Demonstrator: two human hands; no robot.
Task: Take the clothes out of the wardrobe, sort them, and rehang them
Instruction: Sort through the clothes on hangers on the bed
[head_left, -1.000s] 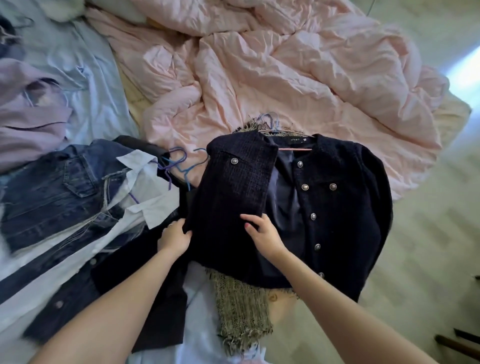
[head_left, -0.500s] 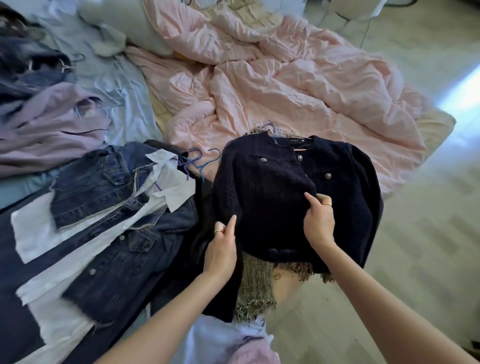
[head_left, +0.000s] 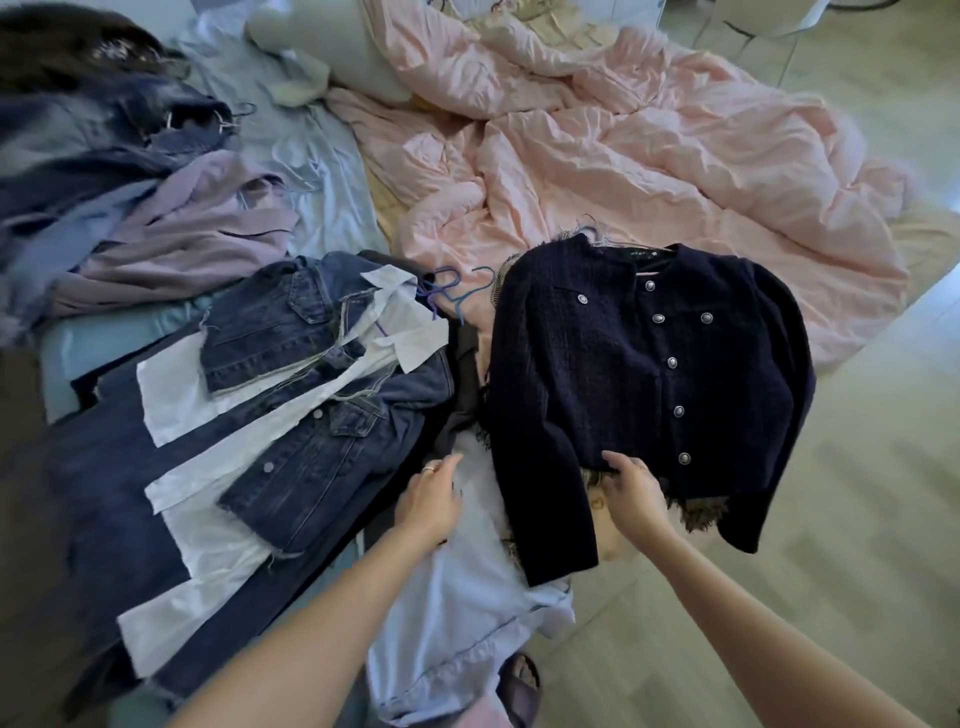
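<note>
Since half a second ago the right hand (head_left: 631, 488) has dropped from the chest of the navy jacket (head_left: 649, 374) to its bottom hem, and the left hand (head_left: 431, 496) has come off the jacket and moved left; the jacket front now lies closed and flat with its buttons showing.

The right hand's fingers are curled onto the hem just below the lowest button, thumb on top, pinching the cloth. The left hand's fingers are relaxed and slightly apart, holding nothing, over pale blue cloth (head_left: 467, 597) at lower centre; a ring shows on one finger.

The navy jacket sits right of centre, on a hanger whose hook pokes out at the collar. A frayed tweed piece (head_left: 698, 512) shows under its hem. Its upper part rests on the crumpled pink duvet (head_left: 649, 156), which fills the upper right.

Left of the jacket lies a denim jacket (head_left: 322, 405) layered with a white shirt (head_left: 208, 467), with blue and purple hangers (head_left: 457, 296) at their collars. Further left, in the upper left of the frame, a lilac garment (head_left: 182, 234) and a heap of dark blue clothes (head_left: 78, 135) lie on a light blue sheet (head_left: 322, 171). Pale floor (head_left: 857, 519) runs down the right side.
</note>
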